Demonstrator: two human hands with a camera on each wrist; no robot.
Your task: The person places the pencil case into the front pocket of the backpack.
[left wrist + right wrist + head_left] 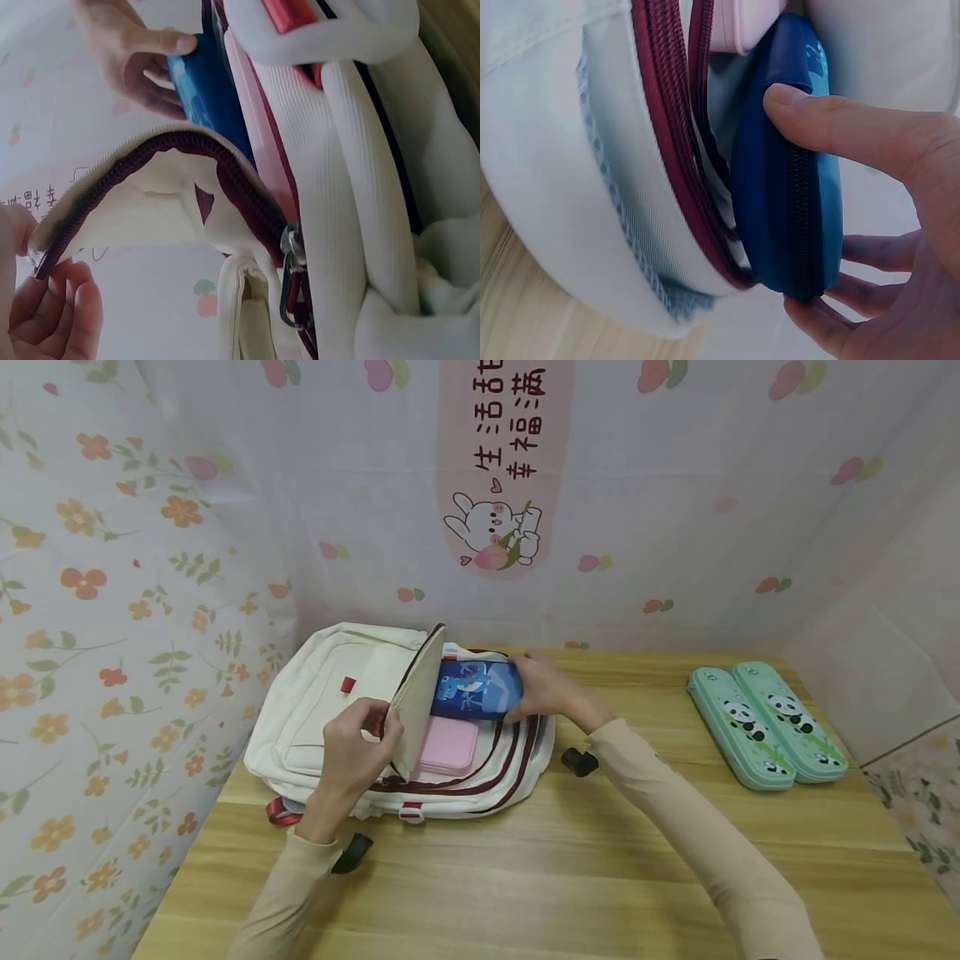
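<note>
A cream backpack lies on the table with its front compartment unzipped. My left hand pinches the edge of the raised flap, and the dark red zipper runs along that edge. In my right hand is the end of a blue zippered pencil case with a dinosaur print, thumb on one side and fingers on the other. The case lies partly within the opening. Beside it in the compartment is a pink box; the right wrist view shows only its corner.
Two mint-green panda pencil cases lie side by side on the right of the wooden table. Black strap ends stick out near the bag. Printed curtains hang behind and at the sides.
</note>
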